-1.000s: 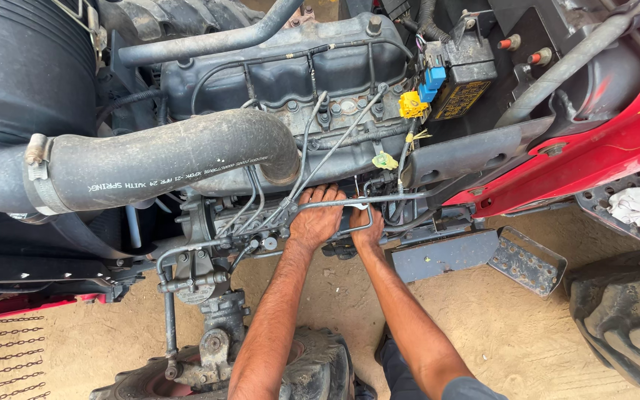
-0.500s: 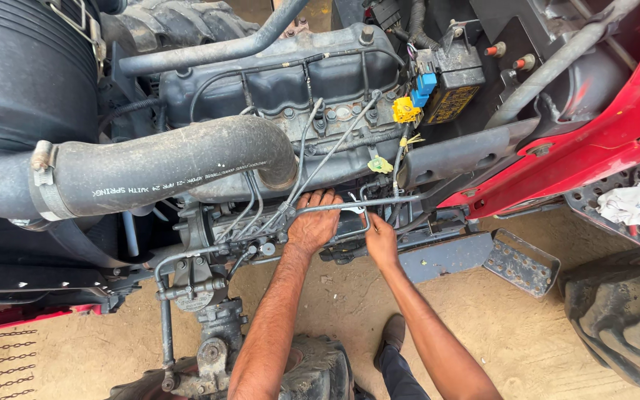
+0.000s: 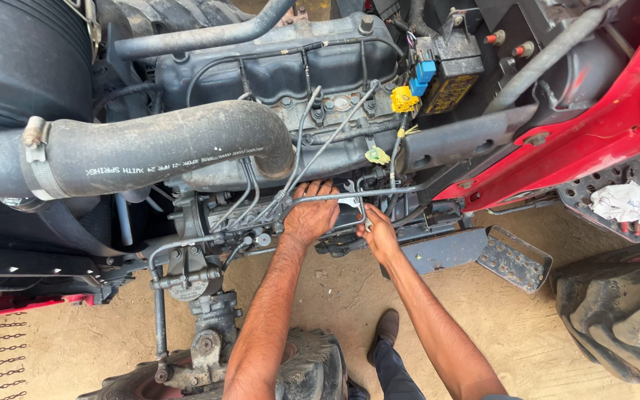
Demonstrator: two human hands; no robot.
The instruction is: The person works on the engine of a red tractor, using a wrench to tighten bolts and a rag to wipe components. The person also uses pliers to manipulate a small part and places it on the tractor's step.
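Note:
My left hand reaches into the side of a tractor engine, under a thin metal pipe. Its fingers lie flat against the dark fuel pump area. Just to its right, my right hand is closed around the lower end of a small silver wrench. The wrench's open jaw points up toward the pipe. Several thin steel lines run from the pump up to the engine head.
A thick black rubber hose with a clamp crosses at the left. The red bodywork, a metal footstep and a large tyre stand at the right. A white rag lies on a plate. Below is sandy ground and my shoe.
My right hand has moved slightly right, away from the left hand, still at the wrench. The left hand stays at the pump. The view has shifted a little.

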